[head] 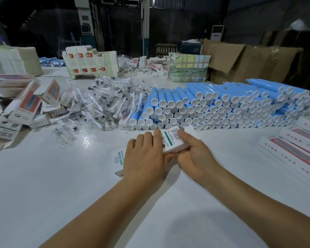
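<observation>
Your left hand (145, 155) and right hand (192, 154) both gripping the box (170, 140), just before the tubes (222, 108), on the worktop (61, 179).

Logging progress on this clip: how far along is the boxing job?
Done: a few closed boxes lie at the right. In hand: the left hand and right hand grip one box, whose far flap looks open. Left: the big stack of blue handles, the heap of bagged brush heads and the open boxes suggest most of the work remains.
</observation>
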`<state>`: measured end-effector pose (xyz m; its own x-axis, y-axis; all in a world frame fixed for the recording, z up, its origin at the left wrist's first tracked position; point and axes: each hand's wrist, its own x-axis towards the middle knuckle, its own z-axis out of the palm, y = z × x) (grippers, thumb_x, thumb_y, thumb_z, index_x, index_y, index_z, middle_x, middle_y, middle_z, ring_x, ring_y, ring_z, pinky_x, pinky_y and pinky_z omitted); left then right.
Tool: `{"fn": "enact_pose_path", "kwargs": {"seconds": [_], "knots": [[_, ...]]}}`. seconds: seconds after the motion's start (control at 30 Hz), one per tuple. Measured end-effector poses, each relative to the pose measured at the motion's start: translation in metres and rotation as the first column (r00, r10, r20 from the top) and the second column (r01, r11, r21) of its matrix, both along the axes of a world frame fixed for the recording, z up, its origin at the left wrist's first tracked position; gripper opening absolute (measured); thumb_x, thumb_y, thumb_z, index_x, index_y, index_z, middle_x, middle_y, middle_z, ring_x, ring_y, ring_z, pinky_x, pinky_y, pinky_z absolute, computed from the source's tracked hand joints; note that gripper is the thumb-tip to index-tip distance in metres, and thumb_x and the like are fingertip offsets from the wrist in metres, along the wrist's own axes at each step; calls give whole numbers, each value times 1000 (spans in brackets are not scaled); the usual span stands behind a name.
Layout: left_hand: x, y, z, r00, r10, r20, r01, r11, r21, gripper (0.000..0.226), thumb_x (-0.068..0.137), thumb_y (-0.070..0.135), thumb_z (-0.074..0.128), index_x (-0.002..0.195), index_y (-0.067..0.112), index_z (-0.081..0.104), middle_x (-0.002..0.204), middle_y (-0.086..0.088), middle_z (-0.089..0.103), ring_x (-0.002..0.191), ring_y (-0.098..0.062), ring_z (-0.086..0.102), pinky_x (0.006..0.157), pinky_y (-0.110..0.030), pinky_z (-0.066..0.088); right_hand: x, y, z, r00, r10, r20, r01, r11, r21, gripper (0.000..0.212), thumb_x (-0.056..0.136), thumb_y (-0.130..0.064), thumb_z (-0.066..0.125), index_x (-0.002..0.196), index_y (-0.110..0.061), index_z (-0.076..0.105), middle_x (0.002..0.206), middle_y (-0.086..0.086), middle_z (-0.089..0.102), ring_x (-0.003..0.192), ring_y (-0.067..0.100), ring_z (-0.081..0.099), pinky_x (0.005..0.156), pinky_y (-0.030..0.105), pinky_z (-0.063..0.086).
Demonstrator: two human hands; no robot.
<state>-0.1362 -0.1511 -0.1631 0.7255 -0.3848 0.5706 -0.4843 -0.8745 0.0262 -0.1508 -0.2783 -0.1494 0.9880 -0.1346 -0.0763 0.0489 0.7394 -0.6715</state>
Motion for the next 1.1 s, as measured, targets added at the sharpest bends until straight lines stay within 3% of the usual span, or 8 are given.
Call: {"fn": "enact_pose_path", "kwargs": {"seconds": [0.13, 0.23, 0.33, 0.47, 0.53, 0.63, 0.7, 1.1], "knots": [[-4, -2, 0, 998, -29, 55, 30, 999, -30, 66, 86, 53, 44, 122, -1, 58, 97, -13, 63, 82, -31, 59, 70, -42, 48, -3, -2, -4, 971, -195, 138, 237, 861, -451, 25, 87, 6, 55, 102, -11, 65, 89, 5, 74, 84, 19, 71, 67, 28, 57], [-8, -2, -1, 997, -40, 61, 42, 998, -38, 64, 88, 52, 45, 124, 0, 56, 101, -11, 61, 84, -30, 57, 72, -41, 47, -10, -3, -7, 921, -207, 329, 388, 412, -824, 25, 93, -3, 51, 104, -23, 61, 86, -12, 70, 80, 1, 66, 65, 12, 49], [-10, -1, 0, 996, -13, 84, 14, 1000, -18, 65, 91, 53, 36, 126, 1, 53, 102, -9, 60, 84, -28, 56, 72, -40, 46, -13, -3, -9, 883, -136, 449, 465, 120, -877, 40, 92, -22, 43, 128, -8, 52, 109, 2, 65, 95, 4, 63, 78, 13, 49], [-11, -3, 0, 998, -17, 67, 17, 1000, 0, 69, 83, 53, 55, 128, 1, 52, 104, -10, 60, 86, -28, 56, 74, -42, 47, -16, -9, -9, 887, -107, 449, 451, -4, -893, 42, 98, -20, 44, 138, -7, 45, 118, 6, 63, 103, 15, 62, 82, 14, 48], [-12, -3, 1, 999, -6, 54, 5, 1000, 7, 66, 85, 53, 53, 127, 2, 53, 104, -9, 60, 87, -28, 56, 75, -42, 47, -17, -7, -8, 910, -121, 397, 411, 130, -902, 41, 97, -29, 50, 134, -10, 49, 112, 3, 65, 95, 7, 63, 79, 14, 49], [-11, -1, 3, 999, -2, 44, 3, 1000, -10, 63, 86, 50, 50, 126, 1, 55, 103, -11, 61, 87, -30, 57, 74, -41, 47, -15, -5, -2, 975, -77, 206, 195, 736, -648, 55, 78, -56, 50, 114, -17, 63, 103, 4, 71, 93, 9, 68, 78, 20, 53], [-9, 2, 3, 999, 5, 39, -5, 1000, -4, 65, 85, 50, 55, 127, 1, 54, 105, -11, 61, 89, -31, 57, 75, -42, 47, -13, -7, 2, 988, 7, 156, 64, 893, -445, 49, 74, -50, 49, 103, -14, 66, 100, 8, 73, 96, 16, 69, 75, 24, 56], [-4, 10, 3, 996, -56, 69, 58, 998, -14, 69, 81, 48, 66, 126, -2, 55, 105, -14, 61, 89, -33, 59, 74, -44, 48, -12, -7, 0, 987, -64, 145, 124, 883, -453, 35, 101, -8, 34, 126, -20, 55, 112, 10, 69, 101, 20, 67, 77, 30, 58]]}}
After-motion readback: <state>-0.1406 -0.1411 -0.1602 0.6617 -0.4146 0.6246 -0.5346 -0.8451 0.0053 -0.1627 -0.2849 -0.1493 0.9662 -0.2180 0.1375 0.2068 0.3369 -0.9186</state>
